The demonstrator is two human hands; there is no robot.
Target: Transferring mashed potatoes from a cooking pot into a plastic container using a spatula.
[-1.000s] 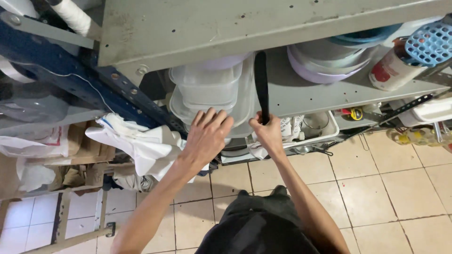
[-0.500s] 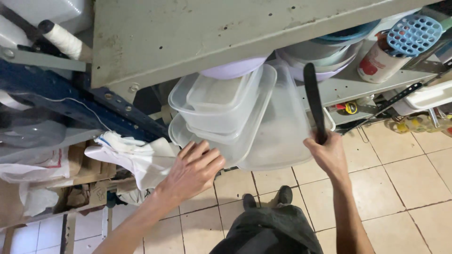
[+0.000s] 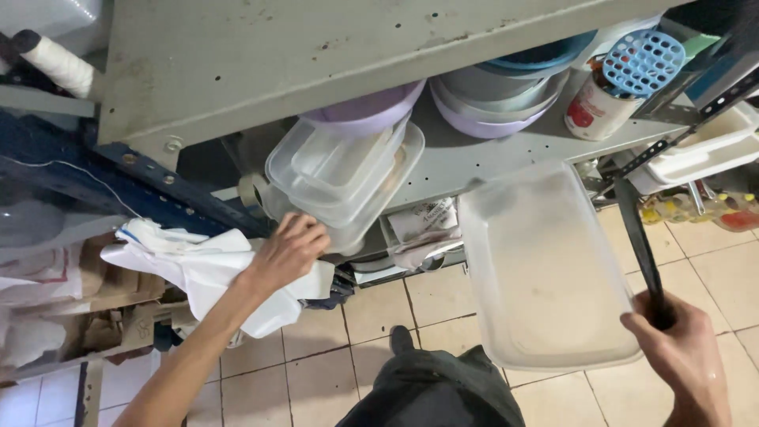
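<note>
1. Grey metal shelf (image 3: 316, 55) fills the top of the frame, seen from above; a lower shelf level (image 3: 506, 150) runs across the upper middle.
2. Tiled floor (image 3: 443, 308) covers the bottom half.
3. Clear tub (image 3: 545, 269), big and rectangular, sits centre-right, off the shelf and tilted, its top edge near the lower shelf, its bottom right corner just beside the right hand.
4. Stack of clear tubs (image 3: 348, 178) in the upper middle, on the lower shelf, jutting out over its edge.
5. White cloth (image 3: 198, 269) hangs at left, under and beside the left forearm.
6. Stacked bowls (image 3: 490, 99), lilac and blue, upper middle right on the shelf; another lilac bowl (image 3: 368, 107) sits above the stack of tubs.
7. Left hand (image 3: 288, 249), centre-left, fingers spread, fingertips touching the lower left side of the stack; holding nothing.
8. Right hand (image 3: 680, 348), lower right, closed around the handle of a black knife (image 3: 636, 237), blade pointing up the frame. Cannot tell whether it also grips the clear tub.
9. Can (image 3: 597, 111) with a blue perforated disc (image 3: 644, 63), upper right.
</note>
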